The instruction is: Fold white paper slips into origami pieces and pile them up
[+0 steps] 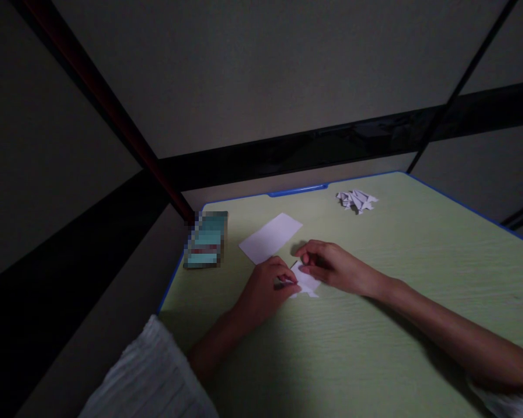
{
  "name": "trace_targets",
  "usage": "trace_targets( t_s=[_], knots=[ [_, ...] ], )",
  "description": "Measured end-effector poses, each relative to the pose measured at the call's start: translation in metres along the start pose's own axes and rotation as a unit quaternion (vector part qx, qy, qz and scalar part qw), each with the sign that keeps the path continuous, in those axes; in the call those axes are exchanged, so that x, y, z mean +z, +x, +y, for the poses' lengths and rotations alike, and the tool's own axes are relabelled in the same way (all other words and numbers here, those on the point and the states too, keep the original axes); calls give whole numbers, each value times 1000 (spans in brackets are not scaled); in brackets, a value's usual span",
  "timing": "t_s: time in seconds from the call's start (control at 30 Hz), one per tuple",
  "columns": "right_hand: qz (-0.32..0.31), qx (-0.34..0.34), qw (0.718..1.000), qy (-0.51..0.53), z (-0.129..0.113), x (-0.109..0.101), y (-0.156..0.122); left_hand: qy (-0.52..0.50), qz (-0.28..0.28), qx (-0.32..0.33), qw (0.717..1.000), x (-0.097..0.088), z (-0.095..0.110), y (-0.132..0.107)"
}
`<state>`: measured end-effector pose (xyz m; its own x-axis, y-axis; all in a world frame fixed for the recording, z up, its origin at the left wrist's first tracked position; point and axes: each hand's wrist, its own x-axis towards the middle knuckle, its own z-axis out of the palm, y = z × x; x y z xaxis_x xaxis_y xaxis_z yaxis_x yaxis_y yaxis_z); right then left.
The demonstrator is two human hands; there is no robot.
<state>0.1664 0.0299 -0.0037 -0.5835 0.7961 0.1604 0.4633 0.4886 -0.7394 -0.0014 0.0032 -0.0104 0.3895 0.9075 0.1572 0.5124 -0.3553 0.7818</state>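
A small piece of folded white paper (307,282) lies between my two hands on the table, with pointed flaps sticking out on its near side. My left hand (268,287) pinches the paper's left edge between thumb and fingertips. From the right, my right hand (331,264) holds the same paper, its thumb on the upper face and its fingers curled past the far edge. My fingers hide part of the folds. Just beyond my left hand lies a flat white paper sheet (270,237).
The light green table (418,261) has a blue edge and a blue groove (298,190) at the back. Several folded paper pieces (356,201) sit in a pile at the back right. A blurred-out phone-like object (207,239) lies at the left edge. Panelled walls (287,75) stand behind.
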Motion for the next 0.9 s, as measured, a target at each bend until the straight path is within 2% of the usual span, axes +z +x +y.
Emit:
trace_targets(
  t_s=[0.13,0.27,0.43,0.57,0.7,0.9],
  knots=[
    [4,-32,997,-63,-1,1,-2,22,40,-24,999,3,1,-1],
    [-7,-1,999,-49,4,-2,-2,58,82,-30,994,5,-2,-3],
    [-69,38,997,-8,7,-9,-1,80,66,-35,994,5,-3,-5],
    [-77,40,996,6,2,-13,-4,76,63,-46,994,5,-2,-4],
    [-95,51,992,66,0,-14,-4,37,73,-67,994,7,-2,-4],
    [-69,106,967,221,6,-11,-2,-62,73,-92,991,6,0,-2]
  ],
)
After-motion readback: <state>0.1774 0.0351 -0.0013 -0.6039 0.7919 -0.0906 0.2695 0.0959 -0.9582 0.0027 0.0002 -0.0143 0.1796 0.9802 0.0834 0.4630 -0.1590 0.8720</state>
